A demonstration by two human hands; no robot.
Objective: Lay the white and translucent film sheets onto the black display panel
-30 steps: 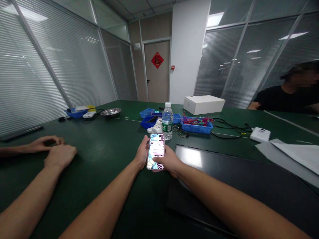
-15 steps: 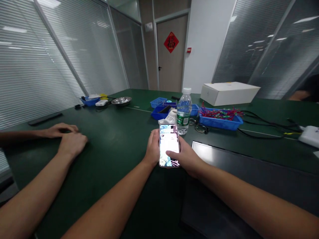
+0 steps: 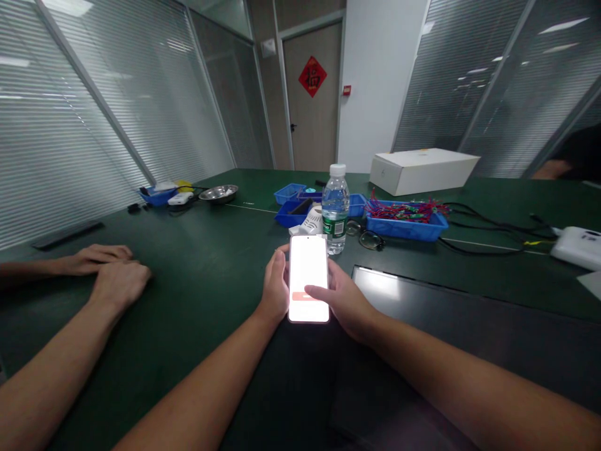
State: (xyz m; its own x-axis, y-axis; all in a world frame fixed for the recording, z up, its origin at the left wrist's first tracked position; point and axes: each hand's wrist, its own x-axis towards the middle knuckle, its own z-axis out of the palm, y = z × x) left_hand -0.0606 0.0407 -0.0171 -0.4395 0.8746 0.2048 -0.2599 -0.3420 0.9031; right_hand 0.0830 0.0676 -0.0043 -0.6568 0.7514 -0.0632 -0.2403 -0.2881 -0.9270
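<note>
A smartphone (image 3: 308, 266) with a bright, mostly white screen is held upright over the table in both hands. My left hand (image 3: 276, 285) grips its left edge, the fingers hidden behind it. On the right edge, my right hand (image 3: 347, 297) is closed round the phone, and its thumb lies across the lower screen by a reddish bar. Just behind the phone stands a water bottle (image 3: 335, 210) with a green label. A pair of glasses (image 3: 370, 240) lies to the right of the bottle. Below my right forearm is a flat dark panel (image 3: 451, 332).
On the left, another person's hands (image 3: 117, 279) rest on the green table (image 3: 197, 275). Farther back are a metal bowl (image 3: 218, 194), a blue tray of red wires (image 3: 406, 225) and a white box (image 3: 422, 171). Black cables (image 3: 488, 219) run towards a white power strip (image 3: 577, 246) at right.
The phone screen has switched from a colourful picture to a mostly white page with a reddish bar. The whole view has shifted slightly; both hands keep their hold on the phone.
</note>
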